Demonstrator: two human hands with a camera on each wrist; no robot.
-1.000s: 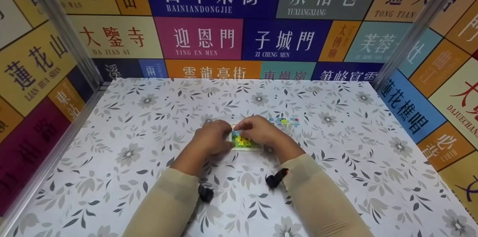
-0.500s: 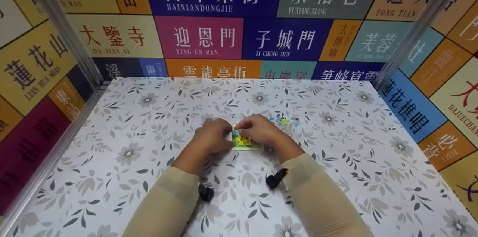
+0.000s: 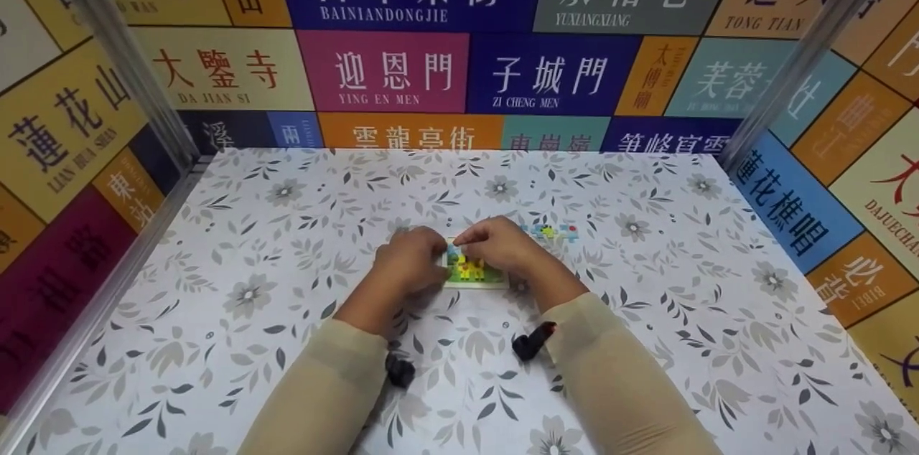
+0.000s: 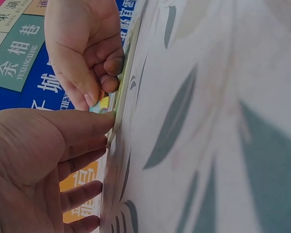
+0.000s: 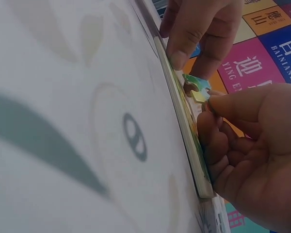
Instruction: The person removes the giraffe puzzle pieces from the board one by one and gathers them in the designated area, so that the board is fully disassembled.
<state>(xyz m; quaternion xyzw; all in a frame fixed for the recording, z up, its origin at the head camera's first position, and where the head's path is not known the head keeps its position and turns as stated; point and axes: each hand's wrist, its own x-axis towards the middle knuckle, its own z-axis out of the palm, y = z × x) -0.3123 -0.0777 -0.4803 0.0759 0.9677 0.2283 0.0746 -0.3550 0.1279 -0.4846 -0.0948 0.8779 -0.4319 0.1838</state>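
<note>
A small jigsaw puzzle board (image 3: 475, 285) with a pale rim and a green and yellow picture lies flat on the table between my hands. My left hand (image 3: 411, 259) holds the board at its left side, thumb (image 4: 89, 125) on the near edge and fingers farther back. From the right, my right hand (image 3: 504, 247) reaches over the board. Its thumb and index finger pinch a puzzle piece (image 5: 199, 88) in green, blue and yellow. That piece is tilted up above the board near the left fingertips. My right hand hides the board's upper right part.
Several joined or adjacent puzzle pieces (image 3: 551, 232) lie on the table just behind my right hand. A floral cloth (image 3: 287, 369) covers the table. Printed wall panels (image 3: 402, 74) stand at the back and both sides.
My right hand has shifted very slightly, uncovering a little more of the board's lower right corner. My left hand stays at the board's left side.
</note>
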